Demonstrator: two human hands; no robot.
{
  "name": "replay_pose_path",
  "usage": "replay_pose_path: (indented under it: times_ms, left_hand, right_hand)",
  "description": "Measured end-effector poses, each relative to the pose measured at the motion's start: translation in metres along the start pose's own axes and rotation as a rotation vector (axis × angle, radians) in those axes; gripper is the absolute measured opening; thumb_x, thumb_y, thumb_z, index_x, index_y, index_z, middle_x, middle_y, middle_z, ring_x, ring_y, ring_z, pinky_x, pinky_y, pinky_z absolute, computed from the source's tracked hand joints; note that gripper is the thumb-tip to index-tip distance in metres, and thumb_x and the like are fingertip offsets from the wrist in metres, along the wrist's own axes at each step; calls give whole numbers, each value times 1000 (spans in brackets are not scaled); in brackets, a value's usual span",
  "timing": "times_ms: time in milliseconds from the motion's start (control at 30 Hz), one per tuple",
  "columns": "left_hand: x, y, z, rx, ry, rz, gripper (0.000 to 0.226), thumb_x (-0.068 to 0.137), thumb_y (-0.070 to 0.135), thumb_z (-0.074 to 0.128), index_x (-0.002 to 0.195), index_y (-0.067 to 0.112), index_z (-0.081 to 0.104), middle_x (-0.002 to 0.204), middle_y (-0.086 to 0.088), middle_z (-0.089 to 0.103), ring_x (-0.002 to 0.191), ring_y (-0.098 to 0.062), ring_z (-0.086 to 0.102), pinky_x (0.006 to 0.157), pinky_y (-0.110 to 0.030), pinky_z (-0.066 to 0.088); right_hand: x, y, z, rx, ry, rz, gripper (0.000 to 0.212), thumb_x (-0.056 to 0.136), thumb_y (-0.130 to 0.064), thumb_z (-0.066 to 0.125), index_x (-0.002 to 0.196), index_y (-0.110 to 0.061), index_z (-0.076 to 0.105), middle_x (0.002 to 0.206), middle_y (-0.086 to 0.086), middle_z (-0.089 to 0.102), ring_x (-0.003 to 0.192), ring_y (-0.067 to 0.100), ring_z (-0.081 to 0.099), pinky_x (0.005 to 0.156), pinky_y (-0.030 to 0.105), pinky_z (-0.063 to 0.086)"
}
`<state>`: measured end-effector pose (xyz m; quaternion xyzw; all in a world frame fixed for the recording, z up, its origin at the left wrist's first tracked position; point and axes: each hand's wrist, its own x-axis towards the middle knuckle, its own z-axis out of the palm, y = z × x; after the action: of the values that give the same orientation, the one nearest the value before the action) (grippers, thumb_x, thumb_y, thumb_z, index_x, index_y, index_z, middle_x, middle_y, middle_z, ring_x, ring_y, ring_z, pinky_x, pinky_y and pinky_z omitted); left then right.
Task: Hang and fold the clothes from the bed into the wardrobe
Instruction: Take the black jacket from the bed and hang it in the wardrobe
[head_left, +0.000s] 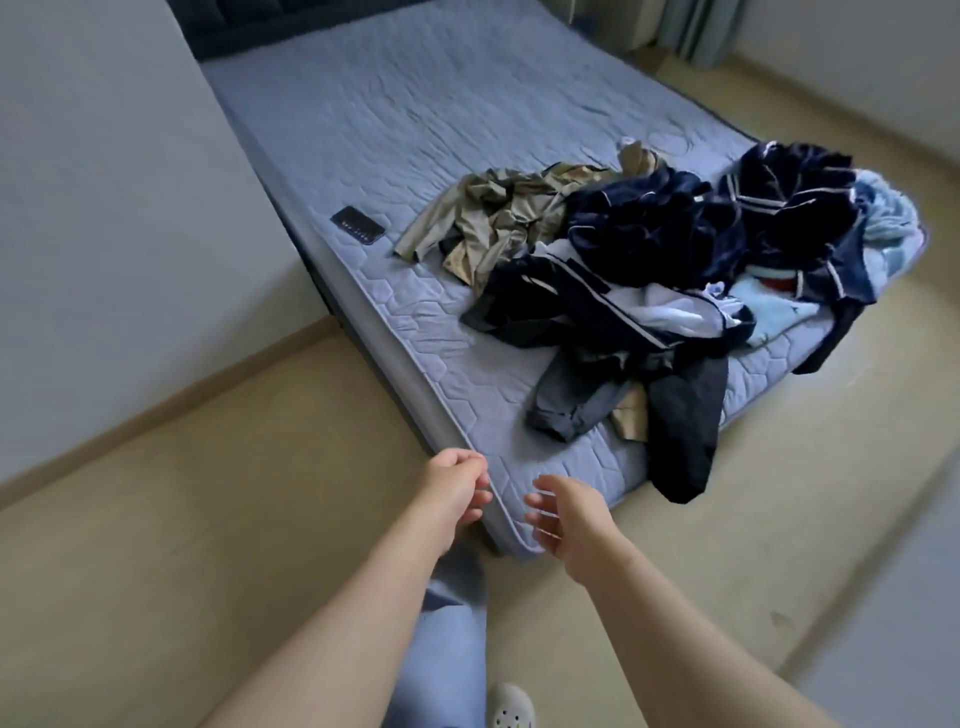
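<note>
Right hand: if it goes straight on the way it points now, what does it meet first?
Most likely the near corner of the mattress, just ahead of the right hand. The pile of clothes lies off to the right of that line. Depth is unclear.

We see two bare forearms running out to the left hand (452, 486) and right hand (566, 514). Below the fingers (540, 503), one leg wears loose, creased pale blue trousers (441, 639). Lower still, right of that leg, is a white clog-style shoe (511, 706) with round holes.
</note>
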<state>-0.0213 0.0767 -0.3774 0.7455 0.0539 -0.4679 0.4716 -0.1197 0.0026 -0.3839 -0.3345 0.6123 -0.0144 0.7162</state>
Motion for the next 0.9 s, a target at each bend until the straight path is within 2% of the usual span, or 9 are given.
replay_pose_path:
  times_ms: [267, 467, 633, 800, 900]
  left_hand:
    - [101, 115, 38, 170, -89, 54, 17, 92, 17, 46, 76, 22, 50, 69, 2, 53, 52, -9, 48, 48, -19, 36]
    - [142, 153, 81, 257, -151, 28, 17, 93, 18, 46, 77, 23, 49, 70, 3, 54, 52, -8, 49, 46, -18, 36]
    - [174, 167, 124, 263, -86, -6, 15, 91, 19, 47, 78, 24, 52, 71, 3, 56, 52, -8, 51, 45, -17, 38]
    - [207, 173, 188, 225, 26, -98, 15, 91, 19, 47, 78, 25, 52, 73, 2, 57, 54, -10, 51, 47, -19, 39]
    - [226, 170, 225, 182, 64, -167, 15, 91, 18, 46, 80, 24, 52, 74, 2, 56, 54, -10, 50, 46, -19, 39]
  right_hand:
    - [64, -110, 12, 124, 119, -27, 13, 92, -13, 50, 79, -15, 53, 64, 2, 54, 51, 14, 45, 49, 21, 33]
    - [108, -156, 0, 185, 130, 7, 9, 92, -14, 50, 83, -14, 53, 65, 2, 54, 50, 14, 45, 47, 20, 33]
    - [149, -192, -21, 201, 83, 59, 8, 91, -13, 50, 83, -15, 51, 60, 1, 49, 40, 11, 38, 40, 16, 30]
    - [201, -233, -75, 145, 33, 128, 13, 92, -8, 48, 80, -14, 47, 59, 3, 42, 44, 13, 33, 42, 16, 23]
    - [232, -256, -105, 38, 48, 156, 13, 91, -9, 50, 80, -12, 50, 58, 3, 47, 42, 12, 38, 39, 15, 26]
